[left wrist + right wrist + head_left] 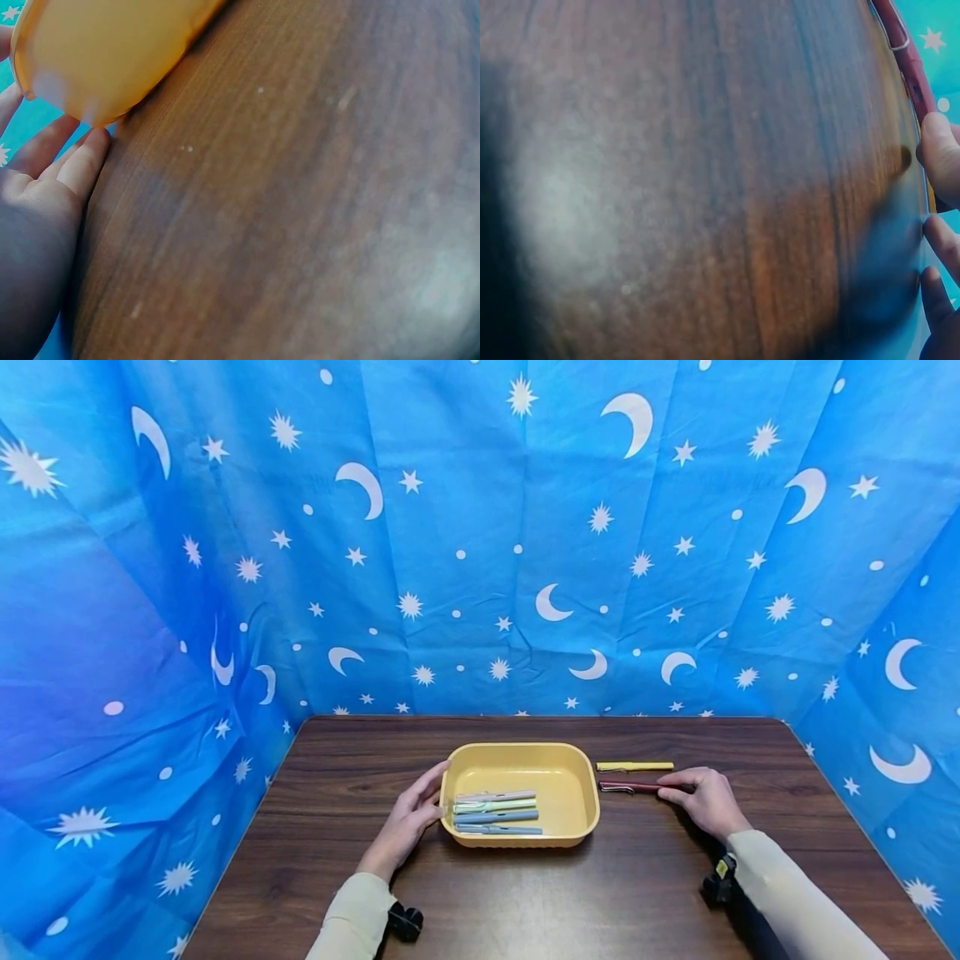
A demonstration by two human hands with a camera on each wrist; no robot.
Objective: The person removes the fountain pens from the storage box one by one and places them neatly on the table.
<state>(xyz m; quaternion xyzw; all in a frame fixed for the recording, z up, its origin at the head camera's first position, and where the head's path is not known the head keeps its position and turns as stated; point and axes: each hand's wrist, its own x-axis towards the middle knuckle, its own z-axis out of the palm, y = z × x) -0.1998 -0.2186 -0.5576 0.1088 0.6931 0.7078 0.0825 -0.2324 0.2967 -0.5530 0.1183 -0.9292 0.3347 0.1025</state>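
Note:
A yellow rectangular tray (557, 842) rests on the table. Several pens lie side by side in its left part, among them a dark blue-grey pen (497, 817) and a lighter blue one (498, 831). My left hand (405, 822) touches the tray's left side with spread fingers; in the left wrist view its fingers (86, 161) lie against the outer wall. To the right of the tray, my right hand (708, 802) pinches the right end of a dark red pen (633, 787) low over the table. Just behind that lies a yellow pen (636, 767).
The dark wooden table (337, 793) has its far edge close behind the tray. A blue cloth (480, 527) with white moons and stars hangs behind the table and at both sides. Black devices are worn at both wrists.

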